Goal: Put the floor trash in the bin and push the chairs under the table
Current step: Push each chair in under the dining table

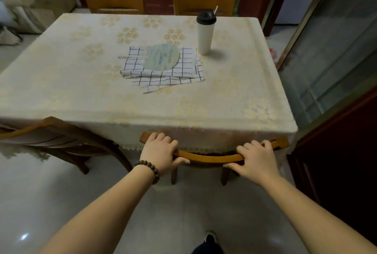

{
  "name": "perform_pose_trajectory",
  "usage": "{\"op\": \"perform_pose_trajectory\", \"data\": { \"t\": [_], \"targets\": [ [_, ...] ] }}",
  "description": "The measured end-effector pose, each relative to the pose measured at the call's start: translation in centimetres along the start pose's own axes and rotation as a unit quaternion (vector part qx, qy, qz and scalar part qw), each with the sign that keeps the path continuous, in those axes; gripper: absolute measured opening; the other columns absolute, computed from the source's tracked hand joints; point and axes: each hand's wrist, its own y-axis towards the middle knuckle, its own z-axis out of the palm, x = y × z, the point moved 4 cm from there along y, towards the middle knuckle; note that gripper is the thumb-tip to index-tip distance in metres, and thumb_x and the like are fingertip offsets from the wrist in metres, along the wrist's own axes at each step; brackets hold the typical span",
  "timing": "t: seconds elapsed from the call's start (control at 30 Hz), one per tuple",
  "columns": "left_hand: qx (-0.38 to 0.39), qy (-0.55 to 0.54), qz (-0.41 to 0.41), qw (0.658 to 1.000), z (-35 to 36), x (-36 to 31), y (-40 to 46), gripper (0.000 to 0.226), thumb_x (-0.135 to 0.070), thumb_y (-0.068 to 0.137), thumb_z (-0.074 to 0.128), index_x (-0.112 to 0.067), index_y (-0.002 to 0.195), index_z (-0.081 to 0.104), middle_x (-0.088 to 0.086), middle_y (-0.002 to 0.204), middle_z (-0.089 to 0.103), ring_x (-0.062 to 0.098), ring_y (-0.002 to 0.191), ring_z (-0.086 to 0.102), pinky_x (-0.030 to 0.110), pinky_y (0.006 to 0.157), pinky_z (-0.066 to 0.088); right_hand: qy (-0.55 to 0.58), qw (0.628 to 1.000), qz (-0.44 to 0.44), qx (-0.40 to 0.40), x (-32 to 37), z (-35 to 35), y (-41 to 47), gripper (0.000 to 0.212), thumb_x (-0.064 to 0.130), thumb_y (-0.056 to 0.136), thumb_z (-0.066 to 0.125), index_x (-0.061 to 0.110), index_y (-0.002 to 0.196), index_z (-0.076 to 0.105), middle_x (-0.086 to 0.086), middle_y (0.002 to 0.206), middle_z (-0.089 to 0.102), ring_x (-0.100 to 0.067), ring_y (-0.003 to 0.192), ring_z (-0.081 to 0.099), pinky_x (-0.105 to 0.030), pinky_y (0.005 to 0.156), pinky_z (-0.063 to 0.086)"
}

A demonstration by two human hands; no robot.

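A wooden chair [210,157] stands at the near edge of the table [81,94], its seat hidden beneath the cream tablecloth. Only its curved top rail and two back legs show. My left hand [160,152] grips the left part of that rail, and my right hand [255,157] grips the right part. A second wooden chair [55,137] stands at the table's near left corner, turned at an angle and sticking out from the table. Two more chairs [114,1] [204,2] stand at the far side. No floor trash or bin shows clearly.
On the table lie a checked cloth [163,74] with a round fan on it and a white cup [205,33] with a black lid and straw. A glass sliding door [330,49] and dark wooden furniture [336,161] close in the right side. Glossy tiled floor lies below.
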Motion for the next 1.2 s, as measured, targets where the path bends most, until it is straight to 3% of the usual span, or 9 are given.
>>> {"op": "perform_pose_trajectory", "data": {
  "t": [0.13,0.23,0.4,0.6,0.73,0.9,1.0,1.1,1.2],
  "targets": [
    [-0.017,0.02,0.058,0.998,0.7,2.9,-0.6,0.093,-0.09,0.066,-0.003,-0.027,0.101,0.056,-0.005,0.098,0.056,0.021,0.097,0.051,0.038,0.092,0.035,0.049,0.998,0.024,-0.032,3.2,0.0,-1.6,0.064,0.081,0.074,0.036,0.024,0.074,0.064,0.006,0.073,0.063,-0.022,0.077,0.057,-0.042,0.082,0.037],
    [-0.062,0.038,0.097,0.993,0.9,5.8,-0.6,0.086,-0.089,0.073,0.005,-0.026,0.092,0.06,-0.006,0.087,0.058,0.021,0.084,0.055,0.037,0.08,0.04,0.079,0.996,0.041,-0.024,6.3,-0.1,-1.8,0.066,0.082,0.077,0.03,0.026,0.082,0.066,0.007,0.082,0.066,-0.019,0.085,0.059,-0.05,0.096,0.033],
    [0.022,0.05,0.069,0.996,0.9,9.2,-0.6,0.088,-0.089,0.067,0.004,-0.032,0.11,0.054,-0.01,0.105,0.054,0.016,0.101,0.048,0.036,0.098,0.034,0.092,0.994,0.057,-0.023,10.0,0.1,-0.6,0.063,0.079,0.081,0.028,0.029,0.082,0.067,0.008,0.085,0.067,-0.019,0.095,0.059,-0.058,0.11,0.016],
    [-0.056,0.026,0.046,0.997,2.0,8.1,-0.1,0.081,-0.085,0.076,0.008,-0.025,0.094,0.06,-0.005,0.089,0.057,0.021,0.085,0.053,0.041,0.089,0.043,0.062,0.997,0.038,-0.022,8.2,0.2,0.5,0.063,0.08,0.08,0.027,0.031,0.081,0.068,0.006,0.089,0.066,-0.022,0.102,0.056,-0.06,0.111,0.011],
    [-0.094,-0.005,0.014,0.995,0.7,4.0,1.7,0.076,-0.085,0.076,0.008,-0.025,0.085,0.054,-0.004,0.084,0.055,0.022,0.083,0.052,0.04,0.085,0.04,0.007,0.998,0.007,0.067,2.3,0.0,2.7,0.092,0.088,0.068,0.001,0.033,0.109,0.063,0.001,0.12,0.059,-0.024,0.125,0.042,-0.056,0.113,0.006],
    [-0.059,-0.014,-0.008,0.998,0.4,1.2,2.7,0.079,-0.086,0.073,0.015,-0.03,0.116,0.052,-0.004,0.119,0.056,0.022,0.113,0.046,0.041,0.103,0.027,-0.008,0.991,-0.002,0.136,-0.7,-0.1,3.3,0.098,0.088,0.061,0.001,0.038,0.136,0.041,0.002,0.145,0.039,-0.023,0.138,0.025,-0.053,0.115,0.006],
    [-0.059,-0.078,-0.023,0.995,-0.2,1.4,2.1,0.104,-0.091,0.067,0.007,-0.029,0.15,0.019,0.001,0.158,0.019,0.024,0.146,0.01,0.046,0.119,0.003,0.06,0.993,0.013,0.105,-0.9,-0.7,3.3,0.096,0.088,0.067,0.002,0.036,0.139,0.037,0.002,0.148,0.036,-0.019,0.139,0.024,-0.053,0.116,0.001],
    [-0.165,-0.136,-0.1,0.972,-1.1,0.3,1.4,0.102,-0.084,0.077,0.01,-0.018,0.153,0.006,0.007,0.161,-0.003,0.025,0.148,-0.01,0.047,0.118,-0.009,0.071,0.995,0.073,-0.01,-2.5,-1.4,4.7,0.085,0.076,0.081,0.006,0.026,0.137,0.045,-0.005,0.149,0.037,-0.021,0.144,0.017,-0.055,0.115,-0.008],
    [-0.16,-0.154,-0.158,0.962,0.0,-1.7,2.2,0.102,-0.081,0.081,0.014,-0.01,0.153,0.0,0.013,0.16,-0.007,0.03,0.147,-0.012,0.051,0.116,-0.009,0.015,0.996,0.089,-0.005,-2.8,-0.4,5.5,0.079,0.072,0.085,0.002,0.029,0.146,0.03,-0.005,0.158,0.014,-0.022,0.146,-0.002,-0.059,0.112,-0.011]
  ]
}}
